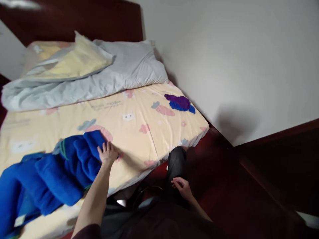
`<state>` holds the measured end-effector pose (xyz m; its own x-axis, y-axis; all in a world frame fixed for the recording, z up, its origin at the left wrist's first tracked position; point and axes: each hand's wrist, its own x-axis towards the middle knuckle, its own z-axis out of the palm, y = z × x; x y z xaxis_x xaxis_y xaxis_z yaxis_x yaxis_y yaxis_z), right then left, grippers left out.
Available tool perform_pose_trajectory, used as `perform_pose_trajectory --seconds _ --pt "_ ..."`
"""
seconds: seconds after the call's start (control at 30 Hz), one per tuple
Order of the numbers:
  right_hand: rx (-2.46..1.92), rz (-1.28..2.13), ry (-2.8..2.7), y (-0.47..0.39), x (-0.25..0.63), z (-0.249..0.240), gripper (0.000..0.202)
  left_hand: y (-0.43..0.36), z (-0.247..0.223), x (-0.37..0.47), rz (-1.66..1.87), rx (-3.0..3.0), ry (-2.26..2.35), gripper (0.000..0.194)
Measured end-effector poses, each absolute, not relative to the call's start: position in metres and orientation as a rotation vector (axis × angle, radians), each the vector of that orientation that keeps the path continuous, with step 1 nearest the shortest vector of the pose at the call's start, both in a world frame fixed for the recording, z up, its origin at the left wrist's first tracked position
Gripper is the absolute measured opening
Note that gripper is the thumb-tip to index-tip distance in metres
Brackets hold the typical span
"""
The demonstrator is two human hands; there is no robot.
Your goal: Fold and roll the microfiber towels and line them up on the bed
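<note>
From where I stand, I cannot read any word or number. The cream bed sheet (131, 141) carries grey printed lettering (106, 105) left of the centre of the frame, and similar faint lines near the left edge, but these 2 prints are too blurred. At the lower left, a small white label (20, 220) is on the blue cloth (58, 184), its writing not legible.
</note>
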<state>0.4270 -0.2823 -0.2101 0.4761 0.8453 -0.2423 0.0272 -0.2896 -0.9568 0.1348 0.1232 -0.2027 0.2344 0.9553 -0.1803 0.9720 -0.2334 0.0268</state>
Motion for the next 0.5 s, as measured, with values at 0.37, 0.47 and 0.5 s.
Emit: perform_pose_trajectory --seconds 0.37,0.47,0.5 --pt "-1.623 1.014 -0.623 -0.271 0.429 -0.218 0.047 0.128 -0.211 0.082 -0.676 2.277 2.105 0.086" --pt "-1.629 0.944 -0.603 -0.27 0.426 -0.225 0.041 0.105 -0.217 0.142 -0.506 2.326 1.96 0.085" --pt "-1.634 0.92 -0.602 -0.269 0.424 -0.228 0.039 0.093 -0.222 0.169 -0.371 2.37 1.838 0.08"
